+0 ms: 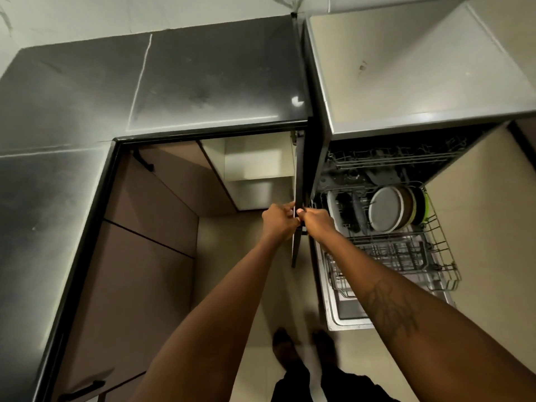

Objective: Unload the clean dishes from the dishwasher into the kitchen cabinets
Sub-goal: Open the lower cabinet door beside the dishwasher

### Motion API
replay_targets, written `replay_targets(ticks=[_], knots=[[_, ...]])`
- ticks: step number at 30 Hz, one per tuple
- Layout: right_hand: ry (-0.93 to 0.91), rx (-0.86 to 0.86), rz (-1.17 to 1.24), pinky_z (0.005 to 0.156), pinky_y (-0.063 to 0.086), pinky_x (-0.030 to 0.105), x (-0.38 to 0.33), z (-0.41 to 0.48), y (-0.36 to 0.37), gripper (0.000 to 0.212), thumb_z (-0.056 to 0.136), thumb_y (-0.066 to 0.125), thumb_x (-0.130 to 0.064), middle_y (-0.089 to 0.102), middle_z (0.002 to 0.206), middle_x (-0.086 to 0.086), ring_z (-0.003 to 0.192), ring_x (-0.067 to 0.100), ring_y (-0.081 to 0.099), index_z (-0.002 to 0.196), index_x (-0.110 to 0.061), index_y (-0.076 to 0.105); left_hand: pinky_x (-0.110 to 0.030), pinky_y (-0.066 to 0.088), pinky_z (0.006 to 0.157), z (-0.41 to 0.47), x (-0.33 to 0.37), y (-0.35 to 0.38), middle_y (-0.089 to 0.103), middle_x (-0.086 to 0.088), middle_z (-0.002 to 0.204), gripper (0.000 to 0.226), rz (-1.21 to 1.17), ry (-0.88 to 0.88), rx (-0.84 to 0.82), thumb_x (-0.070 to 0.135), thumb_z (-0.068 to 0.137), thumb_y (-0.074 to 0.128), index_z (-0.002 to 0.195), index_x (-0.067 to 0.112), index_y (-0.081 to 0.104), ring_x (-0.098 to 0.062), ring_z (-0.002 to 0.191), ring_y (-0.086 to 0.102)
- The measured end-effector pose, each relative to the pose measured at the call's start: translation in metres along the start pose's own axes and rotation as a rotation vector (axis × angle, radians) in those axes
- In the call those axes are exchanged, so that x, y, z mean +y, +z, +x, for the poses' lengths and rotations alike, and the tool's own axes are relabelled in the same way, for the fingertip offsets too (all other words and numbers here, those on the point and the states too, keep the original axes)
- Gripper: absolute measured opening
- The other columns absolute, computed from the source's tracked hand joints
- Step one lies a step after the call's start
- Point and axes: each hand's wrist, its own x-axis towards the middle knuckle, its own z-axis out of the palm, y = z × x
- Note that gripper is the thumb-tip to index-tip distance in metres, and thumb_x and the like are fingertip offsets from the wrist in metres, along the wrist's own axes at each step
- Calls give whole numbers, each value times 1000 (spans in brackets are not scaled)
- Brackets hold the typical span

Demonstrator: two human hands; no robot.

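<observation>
Both arms reach forward and down to the dark cabinet door [301, 175], which stands swung open and is seen edge-on between the two hands. The left hand [280, 220] has its grip clamped on the door's edge from the left, fingers curled round it. The right hand [317, 223] has its grip clamped on the same edge from the right, so the two hands almost touch. Behind the door, under the dark bench [203, 76], the open cabinet [261, 177] shows pale walls and a shelf. Just to the right stands the dishwasher [406, 82] with its door [348, 314] folded down and the lower rack [443, 250] pulled out over it. At the back of that rack several plates [385, 208] stand on edge in a tight row, a grey one facing forward, with a green-rimmed plate [425, 207] at the far right. A white plate [332, 207] stands on edge at the rack's left side, near the right hand. The upper rack [391, 158] sits inside the machine. Brown drawer fronts [150, 216] line the bench's left run, and a pair of dark shoes [282, 340] stands on the tiled floor [232, 256] below.
</observation>
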Motion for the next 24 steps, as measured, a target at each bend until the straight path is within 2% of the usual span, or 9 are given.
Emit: replay_targets(ticks=[4,6,9,11,14,16,19,22,24], knots=[[20,30,20,95,48,36,15,3,-19,36,98,51,-40,69,122,8,112,29,61,126,-25,69,-18,47,95,-7,15,28,68,-9,128,54,22,60,-20,12,86,74,138,10,60,-14,109,69],[22,38,-13,99,47,39,25,9,-32,38,98,50,-42,68,124,8,116,30,59,126,-25,69,-24,51,99,-10,25,41,66,-9,133,50,50,69,2,12,87,72,137,10,61,-13,108,69],[-34,27,-52,90,45,36,37,19,-51,36,100,47,-40,70,114,12,111,33,60,112,-19,73,-26,51,100,-11,41,60,67,-11,130,47,67,65,28,12,87,73,133,6,64,-16,109,69],[-76,13,-63,91,45,36,47,26,-64,38,102,46,-39,70,116,14,112,33,60,113,-16,73,-24,51,99,-12,55,72,71,-12,122,44,75,52,44,14,86,74,128,5,67,-19,110,69],[-150,-67,-56,98,47,39,55,35,-84,36,101,50,-39,70,120,13,113,32,61,119,-17,72,-33,57,89,-11,66,85,77,-12,99,22,105,25,79,15,84,70,103,7,77,-20,94,73],[-195,-164,-72,94,49,40,59,41,-93,35,101,50,-41,72,113,11,107,30,63,112,-17,73,-38,60,84,-13,70,90,77,-7,88,18,92,-3,113,17,82,70,97,11,77,-16,85,73],[-220,-246,-119,89,51,42,64,43,-103,40,100,43,-46,71,107,12,101,32,63,103,-19,72,-30,58,87,-18,78,93,78,-3,96,24,116,-46,158,13,80,78,105,12,77,-14,93,73],[-236,-260,-138,94,51,41,74,44,-116,34,101,45,-37,66,122,10,110,30,60,118,-20,69,-13,50,78,-31,92,106,76,-1,102,32,178,-11,268,7,82,76,114,13,75,-7,89,69],[-237,-245,-117,93,50,37,82,47,-134,31,101,48,-28,67,120,10,111,28,60,117,-16,71,-23,54,85,-38,102,126,73,-6,110,23,325,66,346,10,84,74,106,14,76,-16,101,68]])
